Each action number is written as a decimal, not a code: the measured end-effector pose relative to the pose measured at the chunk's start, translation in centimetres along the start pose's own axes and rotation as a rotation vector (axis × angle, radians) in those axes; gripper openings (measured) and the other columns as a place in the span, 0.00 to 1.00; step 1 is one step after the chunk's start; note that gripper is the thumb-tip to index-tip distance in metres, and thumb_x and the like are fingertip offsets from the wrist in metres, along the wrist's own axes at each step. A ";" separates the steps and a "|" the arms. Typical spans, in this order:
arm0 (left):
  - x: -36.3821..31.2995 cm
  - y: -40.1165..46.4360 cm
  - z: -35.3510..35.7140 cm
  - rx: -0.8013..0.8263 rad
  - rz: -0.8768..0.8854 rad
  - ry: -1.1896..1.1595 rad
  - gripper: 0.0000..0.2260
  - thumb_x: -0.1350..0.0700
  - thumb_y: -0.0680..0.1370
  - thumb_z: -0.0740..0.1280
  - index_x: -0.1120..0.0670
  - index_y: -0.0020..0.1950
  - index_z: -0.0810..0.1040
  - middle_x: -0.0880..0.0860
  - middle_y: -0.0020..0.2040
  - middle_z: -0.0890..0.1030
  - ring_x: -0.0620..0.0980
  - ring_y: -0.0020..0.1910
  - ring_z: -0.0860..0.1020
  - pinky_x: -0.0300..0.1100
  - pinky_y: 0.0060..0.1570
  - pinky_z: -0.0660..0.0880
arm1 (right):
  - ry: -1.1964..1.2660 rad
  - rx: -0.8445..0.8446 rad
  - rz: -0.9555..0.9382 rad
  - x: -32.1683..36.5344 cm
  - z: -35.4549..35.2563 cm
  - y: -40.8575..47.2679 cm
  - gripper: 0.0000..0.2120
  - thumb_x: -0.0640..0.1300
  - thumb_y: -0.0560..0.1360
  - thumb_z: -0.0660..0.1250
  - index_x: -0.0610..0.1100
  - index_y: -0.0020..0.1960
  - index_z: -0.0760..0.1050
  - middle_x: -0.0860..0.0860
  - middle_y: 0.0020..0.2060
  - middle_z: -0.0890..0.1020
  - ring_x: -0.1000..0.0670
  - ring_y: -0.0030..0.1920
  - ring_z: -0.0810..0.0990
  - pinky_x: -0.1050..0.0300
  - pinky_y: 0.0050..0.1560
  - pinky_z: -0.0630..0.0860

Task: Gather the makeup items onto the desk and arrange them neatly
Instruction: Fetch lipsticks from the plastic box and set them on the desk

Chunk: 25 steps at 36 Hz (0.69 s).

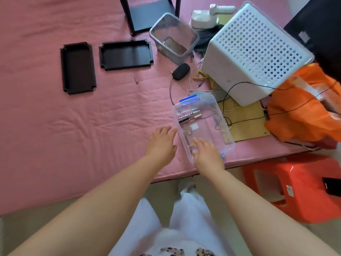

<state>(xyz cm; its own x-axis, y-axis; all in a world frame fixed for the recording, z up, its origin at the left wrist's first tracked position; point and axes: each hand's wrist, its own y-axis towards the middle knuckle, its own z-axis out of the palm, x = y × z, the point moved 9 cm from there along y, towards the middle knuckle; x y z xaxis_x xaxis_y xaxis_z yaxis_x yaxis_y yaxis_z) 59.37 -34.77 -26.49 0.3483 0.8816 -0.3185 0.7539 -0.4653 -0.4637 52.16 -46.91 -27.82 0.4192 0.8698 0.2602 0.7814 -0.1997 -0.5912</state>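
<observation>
A clear plastic box (208, 115) with blue clips lies on the pink mattress (73, 117) near its front edge. Inside it are a few slim makeup pens (188, 118), one black with white lettering. My right hand (207, 154) rests on the near end of the box, fingers spread over its rim, thumb against its near wall. My left hand (162, 143) hovers just left of the box with fingers straight and holds nothing. Two black trays (78, 68) (126, 55) lie on the mattress farther back to the left.
A white perforated basket (252, 52) lies tipped at the right, with tangled cables (227, 100) beside it. A clear bin (173, 38), a black pouch (181, 71), an orange bag (302, 111) and a black shelf frame (147, 13) surround it. An orange stool (295, 185) stands on the floor.
</observation>
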 end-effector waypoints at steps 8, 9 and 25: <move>-3.1 4.0 5.0 0.069 -0.040 -0.066 0.22 0.54 0.78 0.61 0.52 0.72 0.63 0.52 0.71 0.66 0.54 0.69 0.63 0.46 0.65 0.62 | -0.107 0.129 -0.033 -6.9 1.2 5.0 0.26 0.40 0.76 0.57 0.49 0.73 0.59 0.49 0.68 0.69 0.46 0.67 0.64 0.51 0.64 0.64; -3.5 4.5 5.4 0.058 -0.030 -0.103 0.21 0.56 0.78 0.61 0.52 0.71 0.65 0.51 0.70 0.68 0.53 0.68 0.65 0.45 0.64 0.64 | -0.104 0.146 -0.032 -7.4 1.8 5.5 0.26 0.39 0.76 0.56 0.49 0.73 0.59 0.49 0.67 0.69 0.46 0.67 0.64 0.51 0.64 0.64; -3.3 13.6 17.6 0.232 -0.536 -0.501 0.18 0.56 0.79 0.60 0.59 0.68 0.66 0.62 0.64 0.72 0.60 0.62 0.71 0.45 0.56 0.68 | -0.088 0.249 -0.054 -11.8 10.8 15.5 0.20 0.40 0.76 0.59 0.45 0.67 0.67 0.46 0.62 0.71 0.44 0.62 0.67 0.52 0.60 0.67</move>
<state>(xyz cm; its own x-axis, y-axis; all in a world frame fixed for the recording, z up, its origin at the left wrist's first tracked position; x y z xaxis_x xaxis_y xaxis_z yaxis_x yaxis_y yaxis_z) 58.61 -45.39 -46.31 -0.3675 0.8762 -0.3119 0.5932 -0.0374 -0.8042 54.31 -55.34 -48.29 0.3297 0.9143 0.2353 0.6588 -0.0443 -0.7510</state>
